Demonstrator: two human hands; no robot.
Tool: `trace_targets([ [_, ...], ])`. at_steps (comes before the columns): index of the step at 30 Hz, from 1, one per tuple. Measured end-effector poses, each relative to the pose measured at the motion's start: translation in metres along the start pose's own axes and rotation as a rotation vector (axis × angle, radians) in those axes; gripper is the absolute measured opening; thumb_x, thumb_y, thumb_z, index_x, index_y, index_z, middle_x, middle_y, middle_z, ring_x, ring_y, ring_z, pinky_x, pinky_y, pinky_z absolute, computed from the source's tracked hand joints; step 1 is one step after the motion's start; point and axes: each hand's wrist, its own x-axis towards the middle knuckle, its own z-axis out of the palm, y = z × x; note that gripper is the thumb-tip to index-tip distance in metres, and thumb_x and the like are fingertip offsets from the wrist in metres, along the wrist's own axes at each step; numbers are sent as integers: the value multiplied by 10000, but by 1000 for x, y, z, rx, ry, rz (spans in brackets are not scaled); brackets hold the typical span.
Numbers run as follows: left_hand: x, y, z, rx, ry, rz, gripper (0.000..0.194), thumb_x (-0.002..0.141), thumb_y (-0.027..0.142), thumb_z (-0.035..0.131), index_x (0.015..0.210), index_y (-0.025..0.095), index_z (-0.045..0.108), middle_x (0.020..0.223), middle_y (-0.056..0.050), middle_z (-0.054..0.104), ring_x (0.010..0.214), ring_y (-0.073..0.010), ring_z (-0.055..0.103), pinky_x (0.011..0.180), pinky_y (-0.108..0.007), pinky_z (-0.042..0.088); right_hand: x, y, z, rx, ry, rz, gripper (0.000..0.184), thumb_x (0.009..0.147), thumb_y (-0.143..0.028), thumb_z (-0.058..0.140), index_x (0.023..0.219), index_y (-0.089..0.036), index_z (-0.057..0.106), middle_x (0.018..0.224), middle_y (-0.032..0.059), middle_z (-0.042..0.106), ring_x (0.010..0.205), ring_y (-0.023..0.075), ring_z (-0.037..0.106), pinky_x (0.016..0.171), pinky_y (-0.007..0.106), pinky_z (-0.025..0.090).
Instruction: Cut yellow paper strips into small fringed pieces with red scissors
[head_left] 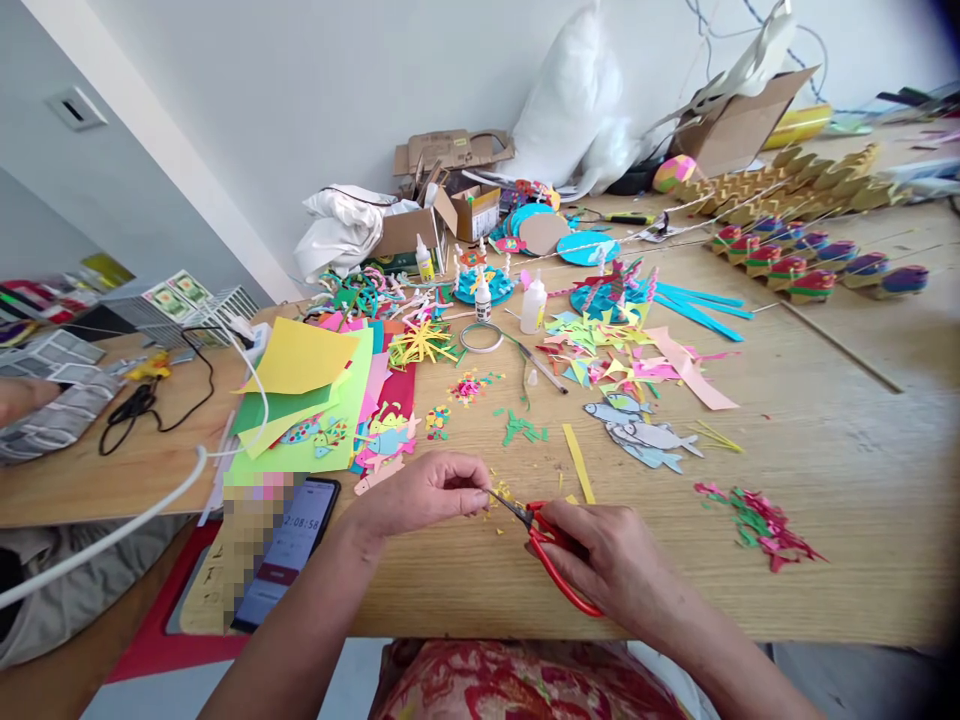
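Observation:
My right hand [615, 560] grips a pair of scissors [529, 518] by its red handles, the blades pointing left. Thumb and fingertips of my left hand [431, 494] are pinched together right at the blade tips; whatever they hold is too small to make out. Tiny yellow paper clippings [504, 490] lie on the table under and behind the blades. Just beyond the scissors is a yellow paper strip [578, 462]. Farther back are green clippings [520, 428] and a small heap of multicoloured bits [472, 387]. Grey-blue paper fish [651, 438] overlap to the right.
Coloured paper sheets [300, 360] and a phone [289, 555] are at the left. Glue bottles [533, 305] stand behind, near paper scraps [600, 345]. Red and green shreds [772, 525] lie at the right. Another person's arm [30, 400] shows at far left.

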Motion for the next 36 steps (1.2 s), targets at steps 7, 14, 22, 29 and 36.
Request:
trace_targets([
  [7, -1, 0, -1, 38, 79, 34, 141, 772, 261, 491, 705, 142, 527, 627, 32, 452, 587, -81, 396, 545, -181, 321, 2, -1, -1, 228, -60, 69, 274, 870, -344, 385, 662, -195, 482, 537, -28, 511, 468, 95, 428, 455, 201, 281],
  [14, 1, -1, 2, 42, 86, 32, 113, 760, 234, 500, 709, 141, 536, 645, 26, 472, 611, -85, 420, 563, -181, 343, 3, -2, -1, 254, -84, 75, 280, 874, -354, 374, 660, -191, 452, 539, -38, 474, 477, 91, 400, 464, 205, 287],
  [22, 4, -3, 1, 44, 38, 11, 117, 756, 240, 497, 714, 136, 533, 602, 41, 441, 572, -79, 395, 542, -180, 325, 3, -1, -3, 217, -89, 68, 285, 876, -357, 371, 663, -195, 470, 537, -32, 494, 472, 96, 424, 466, 206, 290],
  [29, 3, 2, -5, 134, -18, 18, 126, 752, 239, 503, 689, 137, 541, 614, 35, 458, 592, -86, 405, 548, -180, 331, 1, 1, -5, 58, -88, 40, 273, 874, -355, 384, 685, -200, 505, 550, -6, 557, 480, 116, 499, 464, 219, 270],
  [36, 5, 6, -10, 146, -99, -5, 114, 757, 214, 499, 683, 135, 533, 615, 42, 462, 592, -76, 401, 552, -178, 309, 1, 2, -4, -40, -80, 3, 295, 889, -368, 351, 728, -193, 526, 577, 20, 594, 510, 141, 550, 478, 232, 273],
])
